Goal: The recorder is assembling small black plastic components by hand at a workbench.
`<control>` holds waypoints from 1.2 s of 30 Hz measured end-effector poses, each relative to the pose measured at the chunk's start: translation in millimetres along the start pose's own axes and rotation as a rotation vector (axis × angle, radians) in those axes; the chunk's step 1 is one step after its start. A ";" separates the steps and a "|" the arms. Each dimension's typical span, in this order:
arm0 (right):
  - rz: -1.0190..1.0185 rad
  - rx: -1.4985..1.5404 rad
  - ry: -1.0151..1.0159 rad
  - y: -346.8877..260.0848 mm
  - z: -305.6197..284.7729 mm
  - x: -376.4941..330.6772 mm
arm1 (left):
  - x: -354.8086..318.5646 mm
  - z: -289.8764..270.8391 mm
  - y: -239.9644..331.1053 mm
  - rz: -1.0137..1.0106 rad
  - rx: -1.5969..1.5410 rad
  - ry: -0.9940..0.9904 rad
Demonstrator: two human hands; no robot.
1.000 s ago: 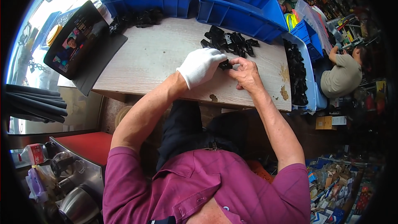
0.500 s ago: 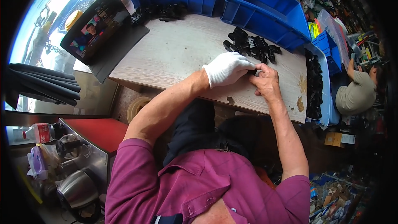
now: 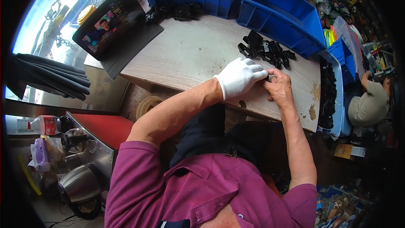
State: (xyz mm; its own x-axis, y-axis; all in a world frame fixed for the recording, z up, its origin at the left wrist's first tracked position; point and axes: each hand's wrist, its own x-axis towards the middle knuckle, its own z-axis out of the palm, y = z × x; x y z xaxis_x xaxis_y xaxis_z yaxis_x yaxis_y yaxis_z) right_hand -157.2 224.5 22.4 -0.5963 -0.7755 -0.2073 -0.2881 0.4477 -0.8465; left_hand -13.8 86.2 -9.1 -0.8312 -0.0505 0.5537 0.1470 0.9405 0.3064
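Observation:
My left hand [image 3: 240,77], in a white knitted glove, is closed with its fingertips against my right hand. The bare right hand [image 3: 279,88] pinches with thumb and bent forefinger at the same spot. Between the two sits a small black part [image 3: 267,78], mostly covered by fingers, so its exact kind does not show. Both hands are over the front part of the pale wooden table [image 3: 190,55]. Just beyond them lies a loose pile of black plastic parts [image 3: 270,51], one with a light metal-looking piece.
Two blue bins [image 3: 282,21] stand along the back; the left one holds black parts. More black parts [image 3: 174,12] lie before it. A tablet [image 3: 110,27] leans at left. A light-blue tray [image 3: 337,105] of black parts stands at right, with another person [image 3: 368,103] beyond.
The whole view has shifted slightly, with the scene now further right. Both hands stay together on the small black part, with little visible change in their grip.

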 end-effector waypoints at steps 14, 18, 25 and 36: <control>-0.077 -0.004 0.019 2.7 5.3 0.0 | -9.2 -3.8 8.0 -0.072 0.085 0.022; -0.072 0.041 0.052 10.3 2.3 -2.2 | -21.1 -31.2 7.2 -0.227 -0.049 0.387; -0.184 0.094 0.088 14.3 5.6 -2.3 | -89.7 -127.9 -153.1 -0.732 0.753 0.573; -0.128 0.166 0.112 18.1 3.3 -1.5 | -89.7 -107.7 -150.1 -0.691 0.716 0.234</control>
State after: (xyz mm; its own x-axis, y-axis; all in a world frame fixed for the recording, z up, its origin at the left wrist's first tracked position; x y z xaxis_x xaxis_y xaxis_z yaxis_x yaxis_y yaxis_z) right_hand -159.1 232.3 5.8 -0.6451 -0.7627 -0.0449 -0.2451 0.2622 -0.9334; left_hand 96.5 -86.6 -21.4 -0.4762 -0.6502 0.5920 -0.7437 0.6570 0.1235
